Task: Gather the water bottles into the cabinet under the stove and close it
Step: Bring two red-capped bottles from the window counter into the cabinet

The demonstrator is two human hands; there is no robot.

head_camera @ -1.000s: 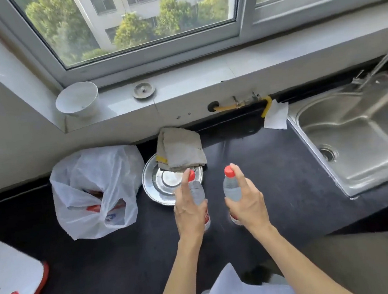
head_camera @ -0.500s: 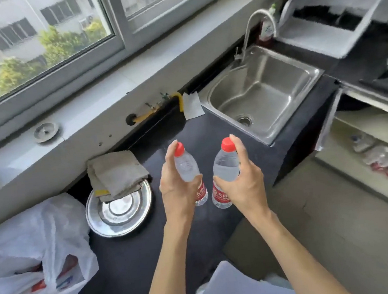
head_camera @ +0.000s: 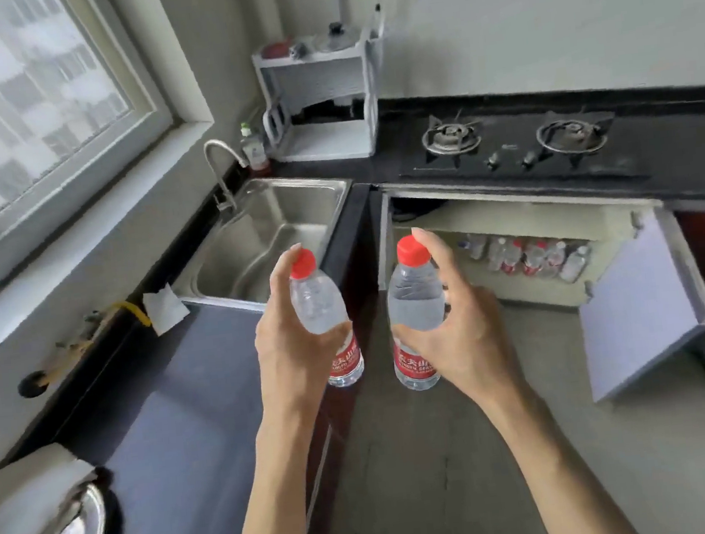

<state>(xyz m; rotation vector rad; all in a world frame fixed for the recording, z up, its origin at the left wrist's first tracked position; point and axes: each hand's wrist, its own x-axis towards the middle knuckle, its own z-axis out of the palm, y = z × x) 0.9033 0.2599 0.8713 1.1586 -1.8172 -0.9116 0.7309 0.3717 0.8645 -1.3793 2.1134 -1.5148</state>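
Observation:
My left hand [head_camera: 290,356] grips a clear water bottle [head_camera: 323,313] with a red cap and red label, held upright in the air. My right hand [head_camera: 462,333] grips a second, matching water bottle [head_camera: 416,308], also upright. Both hang over the counter's corner and the floor. Ahead, under the gas stove [head_camera: 516,145], the cabinet [head_camera: 506,211] stands open, its white door [head_camera: 642,306] swung out to the right. Several bottles [head_camera: 528,255] lie in a row on its shelf.
A steel sink [head_camera: 265,237] with a tap sits left of the stove. A white rack [head_camera: 321,109] stands in the corner behind it. The dark counter [head_camera: 169,399] carries a steel plate with a cloth [head_camera: 33,517] at lower left. Tiled floor [head_camera: 448,452] lies below my arms.
My view has swung right, from the window counter to the stove and open cabinet. Both hands have carried their bottles off the counter and now hold them further apart.

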